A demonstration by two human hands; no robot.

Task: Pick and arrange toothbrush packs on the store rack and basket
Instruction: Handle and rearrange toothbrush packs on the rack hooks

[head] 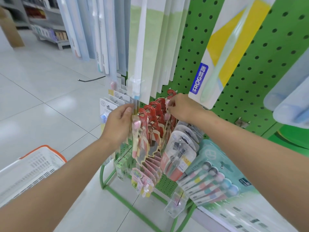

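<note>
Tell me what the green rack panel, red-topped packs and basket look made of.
Green rack panel: probably painted metal, matte, evenly punched holes. Red-topped packs: printed card, seemingly under clear glossy plastic. Basket: moulded plastic, white lattice walls, orange rim.

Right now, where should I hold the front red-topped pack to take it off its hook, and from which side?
Pinch the front red-topped pack by its red header, under the hang hole, from the left, where the left hand grips. It hangs on a hook pointing outward, so it slides off forward.
</note>
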